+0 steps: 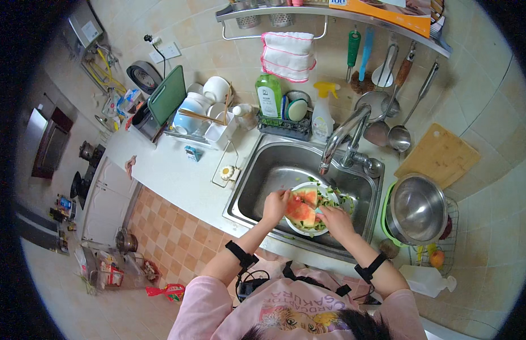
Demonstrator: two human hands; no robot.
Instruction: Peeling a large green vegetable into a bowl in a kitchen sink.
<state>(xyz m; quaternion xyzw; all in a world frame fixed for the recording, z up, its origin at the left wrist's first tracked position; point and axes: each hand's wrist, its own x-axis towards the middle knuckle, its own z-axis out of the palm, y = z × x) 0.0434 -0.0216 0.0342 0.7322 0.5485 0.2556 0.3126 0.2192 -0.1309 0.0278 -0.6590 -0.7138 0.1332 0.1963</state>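
Note:
Over a white bowl (294, 226) in the sink, my left hand (274, 207) grips a watermelon piece (300, 212) by its left edge. Pale red flesh faces up on it. My right hand (337, 220) is at the right side of the piece, fingers closed around a small tool (317, 210). Only a light turquoise bit of that tool shows, so its kind is unclear. Green peel scraps (326, 199) fill much of the bowl, and some lie on the sink floor beyond its rim.
The steel sink (269, 170) has a chrome faucet (326, 155) arching above the bowl. Steel bowls (418, 208) stand at the right beside a wooden cutting board (439, 155). Behind the sink are a green soap bottle (269, 95) and a spray bottle (323, 114). A dish rack (190, 137) stands left.

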